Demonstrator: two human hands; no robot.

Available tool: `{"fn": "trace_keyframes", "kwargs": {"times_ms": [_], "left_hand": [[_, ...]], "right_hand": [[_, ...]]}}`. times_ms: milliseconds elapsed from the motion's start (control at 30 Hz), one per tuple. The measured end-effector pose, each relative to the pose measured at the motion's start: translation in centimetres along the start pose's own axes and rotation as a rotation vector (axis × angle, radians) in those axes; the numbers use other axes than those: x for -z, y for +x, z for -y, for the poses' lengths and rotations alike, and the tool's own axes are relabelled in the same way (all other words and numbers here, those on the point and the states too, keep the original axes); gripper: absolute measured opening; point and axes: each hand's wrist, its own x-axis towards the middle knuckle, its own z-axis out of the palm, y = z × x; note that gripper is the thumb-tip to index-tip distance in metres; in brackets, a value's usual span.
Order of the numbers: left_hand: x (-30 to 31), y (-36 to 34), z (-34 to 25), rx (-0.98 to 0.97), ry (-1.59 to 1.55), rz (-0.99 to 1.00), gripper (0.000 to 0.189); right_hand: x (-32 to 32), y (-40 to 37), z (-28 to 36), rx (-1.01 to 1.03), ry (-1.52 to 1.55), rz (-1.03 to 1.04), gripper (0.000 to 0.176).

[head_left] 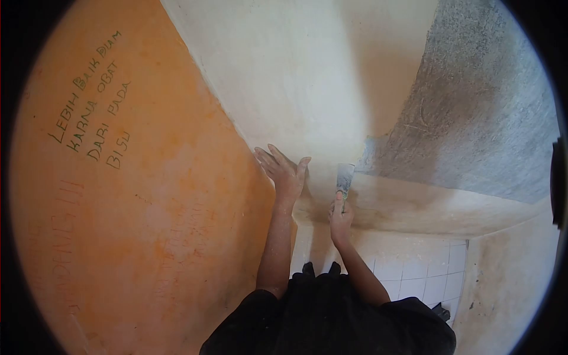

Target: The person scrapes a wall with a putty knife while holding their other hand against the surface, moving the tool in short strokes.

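Note:
My right hand [340,220] is wrapped round the handle of a putty knife [345,176], its thumb lying along the handle. The flat metal blade points up at the pale wall [284,65], close to the lower left corner of a rough grey patch [461,112]. To the left, my left hand [284,174] is spread with fingers apart beside the corner where the pale wall meets an orange wall [195,148]. Nothing is in it.
Green handwriting [97,97] and fainter red writing cover parts of the orange wall. White floor tiles [408,272] show below, past my black shirt [319,319]. Another pale, stained wall [509,272] stands at the right. A dark object [441,311] lies on the floor near it.

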Motion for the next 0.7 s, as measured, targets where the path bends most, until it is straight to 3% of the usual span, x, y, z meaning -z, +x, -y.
{"fn": "trace_keyframes", "kwargs": {"times_ms": [100,300,400,500,567,600,667,700], "left_hand": [[-0.1,0.0,0.2,-0.028,0.026,-0.009,0.109],[-0.2,0.1,0.5,-0.025,0.028,-0.005,0.110],[-0.3,0.1,0.3,-0.015,0.006,-0.006,0.111],[-0.1,0.1,-0.1,0.014,-0.006,0.004,0.110],[0.0,-0.2,0.1,0.005,-0.014,0.010,0.110],[0.0,0.1,0.1,-0.023,-0.030,0.006,0.110],[0.0,0.5,-0.3,-0.018,-0.031,0.005,0.110],[0.1,0.2,-0.1,0.015,-0.018,0.022,0.110]], "right_hand": [[1.2,0.9,-2.7,0.075,-0.059,0.013,0.045],[0.4,0.3,-0.9,-0.034,-0.006,0.042,0.044],[1.7,2.0,-3.2,0.138,-0.193,0.004,0.044],[-0.8,1.9,3.3,0.157,-0.141,-0.059,0.044],[-1.9,2.2,10.4,0.208,0.139,-0.006,0.042],[-1.6,1.9,9.3,0.211,0.150,-0.018,0.042],[-0.9,2.1,4.5,0.477,-0.280,-0.190,0.042],[0.1,1.7,0.1,0.307,-0.208,-0.103,0.042]]}}
